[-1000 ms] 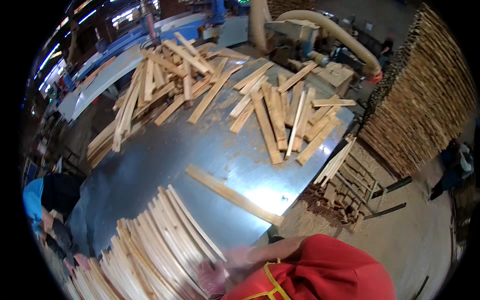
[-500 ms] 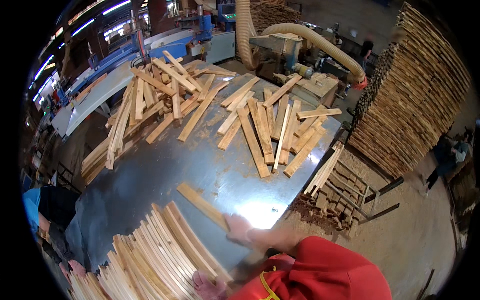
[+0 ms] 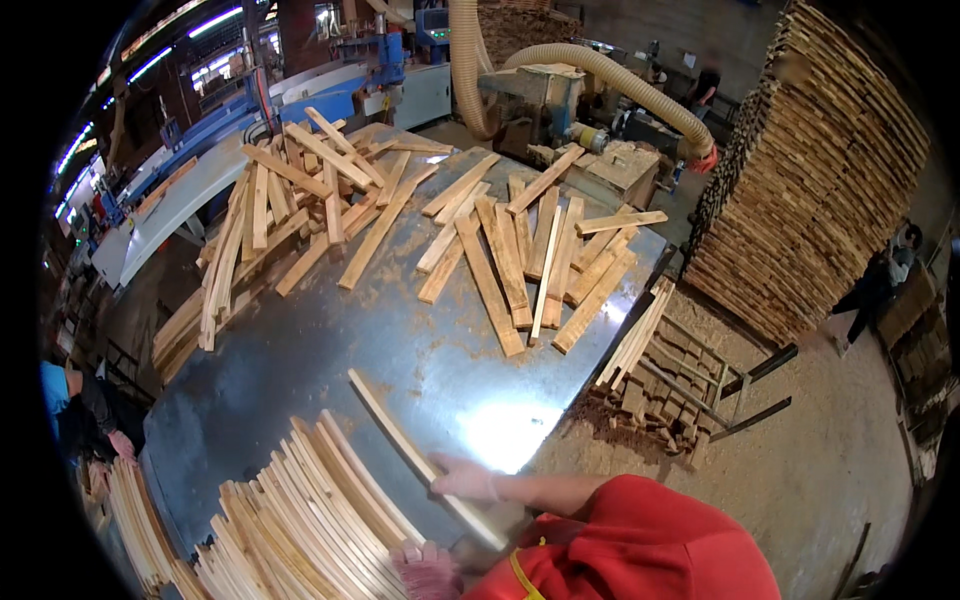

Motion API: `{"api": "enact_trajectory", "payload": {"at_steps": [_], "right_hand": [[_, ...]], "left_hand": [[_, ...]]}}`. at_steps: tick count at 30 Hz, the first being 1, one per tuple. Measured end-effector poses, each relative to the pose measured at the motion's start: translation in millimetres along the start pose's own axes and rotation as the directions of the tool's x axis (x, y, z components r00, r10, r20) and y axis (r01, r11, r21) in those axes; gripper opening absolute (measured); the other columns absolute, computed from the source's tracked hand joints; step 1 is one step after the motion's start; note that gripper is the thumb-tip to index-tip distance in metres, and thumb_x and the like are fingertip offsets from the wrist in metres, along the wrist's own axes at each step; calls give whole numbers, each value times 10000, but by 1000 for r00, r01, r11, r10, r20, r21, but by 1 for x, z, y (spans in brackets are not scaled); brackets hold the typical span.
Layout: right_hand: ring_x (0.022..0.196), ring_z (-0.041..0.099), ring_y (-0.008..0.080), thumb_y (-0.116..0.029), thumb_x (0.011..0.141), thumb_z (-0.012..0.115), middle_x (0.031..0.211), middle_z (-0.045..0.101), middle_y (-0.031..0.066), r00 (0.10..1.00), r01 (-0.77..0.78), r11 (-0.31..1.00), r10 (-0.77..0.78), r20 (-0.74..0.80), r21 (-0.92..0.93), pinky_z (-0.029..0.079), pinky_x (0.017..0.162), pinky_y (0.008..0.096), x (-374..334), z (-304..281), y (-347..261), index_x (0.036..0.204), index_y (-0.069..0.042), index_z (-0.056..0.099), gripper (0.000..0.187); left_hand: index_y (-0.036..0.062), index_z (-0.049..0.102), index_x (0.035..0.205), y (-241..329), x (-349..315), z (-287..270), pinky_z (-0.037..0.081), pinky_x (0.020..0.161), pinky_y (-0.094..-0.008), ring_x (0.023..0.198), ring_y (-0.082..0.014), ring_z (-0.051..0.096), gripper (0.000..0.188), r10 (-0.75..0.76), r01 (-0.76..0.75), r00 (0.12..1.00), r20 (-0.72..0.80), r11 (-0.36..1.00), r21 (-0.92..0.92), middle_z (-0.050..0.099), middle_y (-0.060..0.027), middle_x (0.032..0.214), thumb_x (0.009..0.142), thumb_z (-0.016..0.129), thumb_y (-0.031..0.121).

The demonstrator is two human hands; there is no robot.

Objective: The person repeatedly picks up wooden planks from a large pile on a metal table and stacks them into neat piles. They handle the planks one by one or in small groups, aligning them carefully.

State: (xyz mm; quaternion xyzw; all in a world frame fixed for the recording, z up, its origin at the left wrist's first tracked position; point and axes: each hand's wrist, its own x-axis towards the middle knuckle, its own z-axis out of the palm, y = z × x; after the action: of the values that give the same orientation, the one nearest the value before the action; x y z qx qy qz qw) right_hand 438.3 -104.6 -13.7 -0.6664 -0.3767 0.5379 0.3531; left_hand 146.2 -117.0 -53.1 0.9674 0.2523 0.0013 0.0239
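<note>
My right hand (image 3: 466, 478), in a pinkish glove, grips a long wooden slat (image 3: 396, 431) near its close end. The slat stands on its narrow edge, slanting away to the left over the metal tabletop (image 3: 260, 370). To its left, a row of pale slats (image 3: 300, 500) stands on edge, packed side by side. My left hand (image 3: 426, 570), also gloved, rests against the near ends of the row's rightmost slats. Its fingers look stretched out, and its palm is hidden.
Loose slats (image 3: 500, 270) and a jumbled heap (image 3: 300, 180) lie across the table's far side. A co-worker's gloved hand (image 3: 122, 446) is at the left, by more slats. Right of the table stand a metal rack (image 3: 690, 360) with wood pieces and a tall lumber stack (image 3: 810, 190).
The slat in my right hand has turned from its broad face onto its narrow edge and come nearer the row. My head view has shifted slightly. The co-worker's hands have moved.
</note>
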Motion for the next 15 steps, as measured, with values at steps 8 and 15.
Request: {"api": "enact_trajectory", "payload": {"at_steps": [8, 15], "right_hand": [[1162, 680, 428, -311, 853, 707, 1258, 700, 293, 894, 196, 868, 33, 447, -456, 533, 996, 496, 6, 73, -29, 1429, -19, 543, 666], [1158, 628, 467, -280, 835, 628, 1212, 678, 281, 937, 205, 792, -329, -118, -575, 508, 1016, 520, 72, -100, -76, 1190, -22, 671, 441]], "left_hand": [[73, 711, 1317, -2, 4, -105, 354, 1242, -544, 1414, -430, 524, 499, -361, 394, 917, 170, 887, -241, 648, -202, 1440, 917, 723, 371], [33, 712, 1296, 22, 38, -71, 481, 1135, -556, 1334, -466, 583, 484, -422, 385, 903, -75, 877, -288, 648, -253, 1409, 906, 755, 317]]}}
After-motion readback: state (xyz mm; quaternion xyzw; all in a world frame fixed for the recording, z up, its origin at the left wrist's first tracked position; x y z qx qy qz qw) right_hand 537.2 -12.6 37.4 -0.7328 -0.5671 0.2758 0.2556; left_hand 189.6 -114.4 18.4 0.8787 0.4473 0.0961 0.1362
